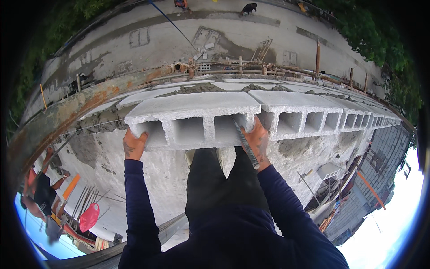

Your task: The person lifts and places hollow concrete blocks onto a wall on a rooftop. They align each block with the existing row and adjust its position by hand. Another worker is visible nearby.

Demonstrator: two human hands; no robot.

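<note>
My left hand grips the left end of a pale hollow concrete block, thumb at its end cavity. My right hand grips its right end, beside a ribbed steel bar that runs from the block's right cavity down past that hand. More blocks sit in a row to the right, over rough mortar. Grey mortar also lies on the blocks behind the held one. A thin string stretches in from the left. Whether the held block rests on the wall I cannot tell.
A rusty beam crosses the left. Bamboo poles and pipes line the far edge, above a paved ground with a dark animal and a person. Another person, a pink bag and bars are at lower left.
</note>
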